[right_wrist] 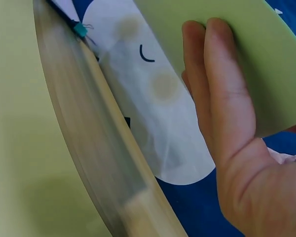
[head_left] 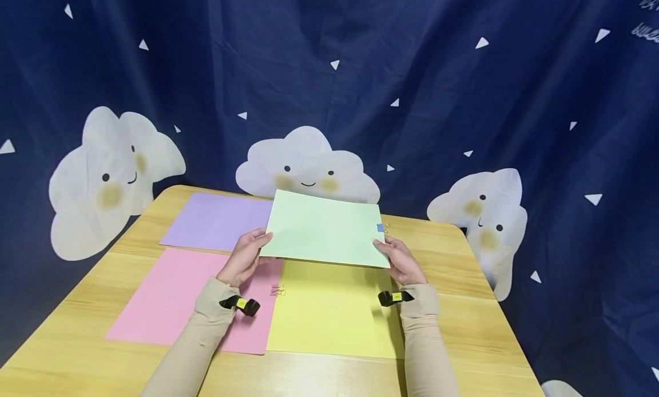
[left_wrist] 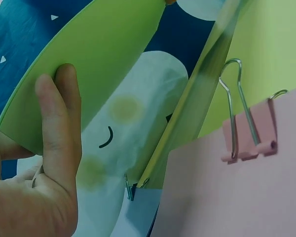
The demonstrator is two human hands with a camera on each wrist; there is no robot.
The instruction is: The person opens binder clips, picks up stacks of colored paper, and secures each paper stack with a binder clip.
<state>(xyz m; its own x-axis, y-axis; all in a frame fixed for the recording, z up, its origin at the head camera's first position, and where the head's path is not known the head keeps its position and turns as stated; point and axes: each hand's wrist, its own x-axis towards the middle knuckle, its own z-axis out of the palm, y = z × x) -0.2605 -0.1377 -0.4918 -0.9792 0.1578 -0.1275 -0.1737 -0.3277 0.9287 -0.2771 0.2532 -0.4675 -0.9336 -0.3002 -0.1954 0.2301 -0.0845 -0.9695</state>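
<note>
A stack of light green paper (head_left: pixel 324 228) is held up above the table, tilted. My left hand (head_left: pixel 243 258) pinches its lower left corner, thumb on top and fingers underneath. At the lower right corner my right hand (head_left: pixel 404 262) pinches it the same way. A blue binder clip (head_left: pixel 380 227) grips the green stack's right edge, just above the right thumb. Both wrist views show the fingers against the underside of the green paper (left_wrist: pixel 98 59). Yellow paper (head_left: pixel 334 317) lies flat below, partly hidden by the green stack.
Pink paper (head_left: pixel 159 294) lies left of the yellow, with a pink binder clip (left_wrist: pixel 251 131) on its right edge. Purple paper (head_left: pixel 216 219) lies behind the pink. In the right wrist view a teal binder clip (right_wrist: pixel 80 29) shows. A dark blue cloud-patterned curtain (head_left: pixel 288 59) hangs behind the wooden table (head_left: pixel 463 328).
</note>
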